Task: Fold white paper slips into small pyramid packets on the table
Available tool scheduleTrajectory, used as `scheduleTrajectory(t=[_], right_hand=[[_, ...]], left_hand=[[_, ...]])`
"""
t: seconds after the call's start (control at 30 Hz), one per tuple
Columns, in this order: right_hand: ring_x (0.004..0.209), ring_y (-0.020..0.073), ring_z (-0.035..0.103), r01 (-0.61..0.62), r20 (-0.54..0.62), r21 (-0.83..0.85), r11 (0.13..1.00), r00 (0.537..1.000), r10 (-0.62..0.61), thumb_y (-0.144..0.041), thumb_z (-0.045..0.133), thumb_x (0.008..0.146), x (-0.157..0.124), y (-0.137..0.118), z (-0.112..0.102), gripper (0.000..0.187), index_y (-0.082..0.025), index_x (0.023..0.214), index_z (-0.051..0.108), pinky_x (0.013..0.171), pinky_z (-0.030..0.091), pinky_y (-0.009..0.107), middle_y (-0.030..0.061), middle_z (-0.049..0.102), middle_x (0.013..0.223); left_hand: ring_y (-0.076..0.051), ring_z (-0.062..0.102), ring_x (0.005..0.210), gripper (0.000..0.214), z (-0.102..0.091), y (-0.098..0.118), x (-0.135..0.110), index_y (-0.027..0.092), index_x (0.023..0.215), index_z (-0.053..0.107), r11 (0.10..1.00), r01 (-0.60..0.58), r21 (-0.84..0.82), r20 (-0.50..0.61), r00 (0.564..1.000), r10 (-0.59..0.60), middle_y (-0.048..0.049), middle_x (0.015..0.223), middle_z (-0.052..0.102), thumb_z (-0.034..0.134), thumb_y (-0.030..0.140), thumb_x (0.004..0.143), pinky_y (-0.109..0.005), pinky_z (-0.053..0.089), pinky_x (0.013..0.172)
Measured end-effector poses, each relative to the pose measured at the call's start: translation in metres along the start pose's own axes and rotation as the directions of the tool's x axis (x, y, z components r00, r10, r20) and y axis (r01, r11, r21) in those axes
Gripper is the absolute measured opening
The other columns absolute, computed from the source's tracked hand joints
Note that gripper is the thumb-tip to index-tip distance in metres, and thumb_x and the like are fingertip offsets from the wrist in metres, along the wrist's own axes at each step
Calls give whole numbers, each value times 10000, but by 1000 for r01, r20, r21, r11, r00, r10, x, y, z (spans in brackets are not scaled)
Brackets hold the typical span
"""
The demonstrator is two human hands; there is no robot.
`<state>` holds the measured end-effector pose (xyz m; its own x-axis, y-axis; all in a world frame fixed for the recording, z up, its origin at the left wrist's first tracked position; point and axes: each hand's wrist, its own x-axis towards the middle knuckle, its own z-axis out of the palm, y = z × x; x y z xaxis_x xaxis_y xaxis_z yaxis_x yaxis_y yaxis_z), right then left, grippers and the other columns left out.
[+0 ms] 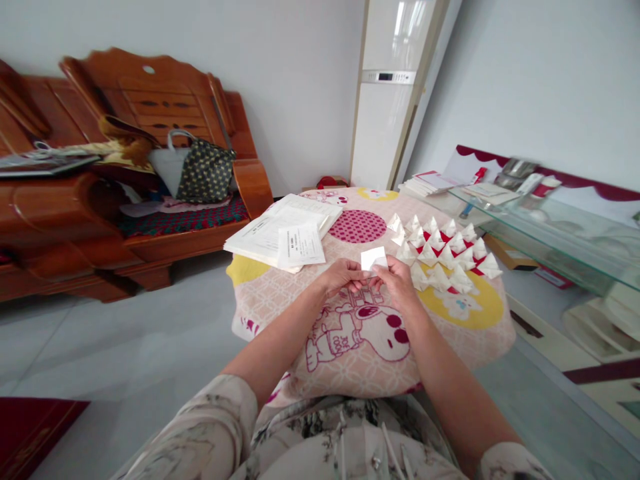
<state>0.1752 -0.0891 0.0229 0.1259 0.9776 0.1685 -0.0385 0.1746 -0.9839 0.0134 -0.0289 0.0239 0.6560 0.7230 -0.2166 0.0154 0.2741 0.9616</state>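
Observation:
My left hand [343, 275] and my right hand [397, 280] meet above a small table covered with a pink cartoon-print cloth [360, 347]. Both hands pinch a small white piece of paper [374, 258] between their fingertips, its top edge sticking up. To the right of my hands lie several folded white and red paper shapes [443, 253] in rows on the cloth. A stack of white printed sheets [285, 233] lies at the table's far left.
A carved wooden sofa [125, 173] with a dotted bag [203, 170] stands at the left. A tall white air conditioner [390, 93] stands behind the table. A glass shelf [550, 233] with papers and cups runs along the right. Grey tiled floor [125, 347] lies to the left.

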Motion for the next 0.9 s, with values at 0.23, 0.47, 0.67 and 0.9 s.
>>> scheduleTrajectory(t=[0.23, 0.47, 0.67, 0.9], right_hand=[[501, 138, 605, 24, -11, 3, 1000, 1000, -24, -356, 726, 718, -1, -3, -2, 228, -177, 847, 668, 417, 436, 217, -7, 663, 619], [512, 133, 615, 135, -206, 4, 991, 970, -131, -344, 787, 676, 0, -8, -8, 452, -184, 1091, 702, 414, 407, 230, 37, 744, 833], [537, 136, 628, 157, -254, 42, 987, 957, -141, -327, 833, 613, 2, -9, -16, 510, -178, 1083, 703, 424, 409, 231, 57, 747, 896], [498, 139, 598, 9, -46, 70, 998, 999, -6, -343, 819, 631, 3, -1, -17, 316, -149, 860, 723, 401, 401, 223, 29, 702, 657]], left_hand=[[-67, 567, 437, 374, 3, 1, -3, 97, 675, 652, 998, 8, 67, -6, 1000, -8, -23, 571, 656, 856, 408, 709, -171, 437, 435], [-71, 560, 431, 366, 4, 3, -3, 93, 670, 644, 981, -160, 105, -39, 986, 165, -23, 562, 652, 851, 392, 707, -179, 437, 442], [-77, 540, 438, 350, 2, 0, 1, 105, 660, 637, 927, -319, 196, -99, 934, 343, -20, 571, 640, 805, 401, 738, -192, 411, 442], [-69, 488, 447, 391, 2, -2, -1, 120, 610, 610, 883, -350, 313, -1, 930, 369, 3, 528, 586, 793, 444, 729, -191, 356, 453]])
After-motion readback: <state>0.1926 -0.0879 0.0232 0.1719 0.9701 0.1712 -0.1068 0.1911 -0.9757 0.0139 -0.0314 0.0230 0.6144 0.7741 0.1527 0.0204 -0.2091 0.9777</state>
